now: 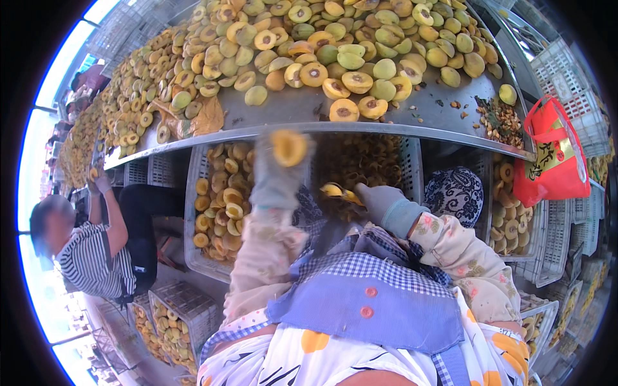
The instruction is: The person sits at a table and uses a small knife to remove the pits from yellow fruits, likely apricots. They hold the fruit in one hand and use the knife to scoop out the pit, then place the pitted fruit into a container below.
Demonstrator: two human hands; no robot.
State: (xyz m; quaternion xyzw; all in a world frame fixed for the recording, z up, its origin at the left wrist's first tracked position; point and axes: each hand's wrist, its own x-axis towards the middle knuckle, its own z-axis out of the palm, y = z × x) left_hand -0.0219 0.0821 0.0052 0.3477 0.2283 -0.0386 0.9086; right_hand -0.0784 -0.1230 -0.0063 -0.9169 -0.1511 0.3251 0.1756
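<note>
My left hand [279, 176], gloved and blurred by motion, is raised just below the metal table's front edge. At its fingers is a yellow peach half [288, 147], cut face up, with a hollow in its middle. In my gloved right hand [386, 205] is a small yellow-handled tool [344, 194]; its exact kind is hard to tell. Beneath the tool sits a crate of dark peach pits and scraps [362, 159], partly hidden by my hands. Several peach halves [344, 110] rest close to the table edge, some with stones showing.
Heaped peaches cover the metal table [289, 110]. A crate of peach halves [190, 241] stands left of my legs, another crate [536, 241] at right. A red bag [550, 154] hangs by the table's right corner. A person in stripes [96, 260] works at left.
</note>
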